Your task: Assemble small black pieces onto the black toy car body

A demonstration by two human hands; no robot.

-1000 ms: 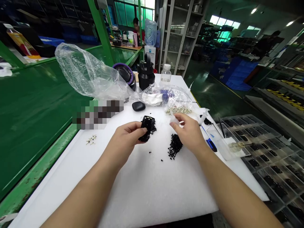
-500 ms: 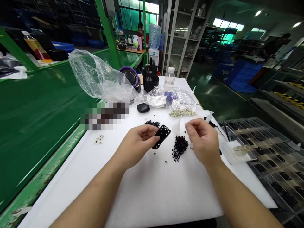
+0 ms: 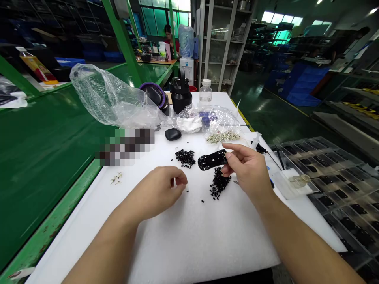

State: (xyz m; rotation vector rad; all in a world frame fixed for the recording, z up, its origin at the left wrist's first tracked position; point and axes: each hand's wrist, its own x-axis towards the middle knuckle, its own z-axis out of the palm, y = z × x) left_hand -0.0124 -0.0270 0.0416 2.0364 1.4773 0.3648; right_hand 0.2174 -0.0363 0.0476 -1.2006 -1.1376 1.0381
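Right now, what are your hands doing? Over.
Right hand pinches black plastic strip by one end. Left hand fingertips curled together, contents unclear. Pile of tiny black pieces under strip, second pile beside, on white foam pad.

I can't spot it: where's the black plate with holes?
The black plate is right of centre in the head view, pinched by the right hand, over the white mat between the left heap of black bits and the nearer heap.

Flat oblong black plate (image 3: 212,160) w/ small holes, pinched at its right end by right hand (image 3: 247,169), lying approx level above white tabletop (image 3: 189,236). Pile of black bits (image 3: 219,184) just below it; second pile (image 3: 185,157) just to its left.
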